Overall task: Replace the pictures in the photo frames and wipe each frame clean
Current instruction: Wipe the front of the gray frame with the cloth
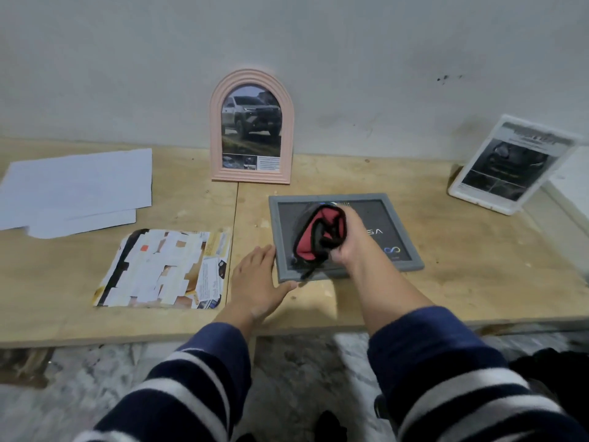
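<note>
A grey rectangular photo frame (401,215) lies flat on the wooden table (446,282), holding a dark picture with pale lettering. My right hand (350,240) grips a bunched red and black cloth (322,237) and presses it onto the frame's glass. Flat on the table, my left hand (258,282) touches the frame's near left corner with straight fingers. A pink arched frame (251,129) with a picture of a truck stands against the wall. At the far right a white frame (510,164) leans, showing a dark picture.
White sheets of paper (79,189) lie at the left of the table. A cut-up magazine page (162,269) lies in front of them. A white box (570,199) stands behind the white frame. The table's front edge runs just below my wrists.
</note>
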The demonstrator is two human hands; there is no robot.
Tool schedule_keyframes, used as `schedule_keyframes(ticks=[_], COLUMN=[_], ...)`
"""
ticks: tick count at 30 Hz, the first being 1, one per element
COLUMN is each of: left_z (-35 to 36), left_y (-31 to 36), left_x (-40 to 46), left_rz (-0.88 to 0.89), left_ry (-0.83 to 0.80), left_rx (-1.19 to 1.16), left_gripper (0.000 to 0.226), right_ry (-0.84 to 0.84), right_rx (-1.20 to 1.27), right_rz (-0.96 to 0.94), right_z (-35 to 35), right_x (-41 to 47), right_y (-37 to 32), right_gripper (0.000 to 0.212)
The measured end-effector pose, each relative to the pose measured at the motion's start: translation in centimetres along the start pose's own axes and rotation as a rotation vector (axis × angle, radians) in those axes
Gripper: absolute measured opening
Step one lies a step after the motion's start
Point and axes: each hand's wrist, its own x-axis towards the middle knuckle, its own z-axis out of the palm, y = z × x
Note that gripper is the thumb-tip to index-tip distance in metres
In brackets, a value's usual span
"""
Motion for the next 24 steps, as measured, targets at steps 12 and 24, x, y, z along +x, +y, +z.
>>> schedule_keyframes(ticks=[12, 24], left_z=[0.0, 0.1], left_y=[-0.2, -0.2], left_x=[1.0, 0.5], left_rz=[-0.058, -0.078], left_ry=[0.029, 0.107], left_rx=[0.028, -0.060], left_gripper=[0.089, 0.089], right_ry=[0.145, 0.077], right_rx=[-1.122, -2.039], right_rz=[-0.514, -0.548], right_z=[8.1, 6.4], right_x=[6.5, 10.0], right_y=[-1.0, 2.0], right_gripper=[0.032, 0.041])
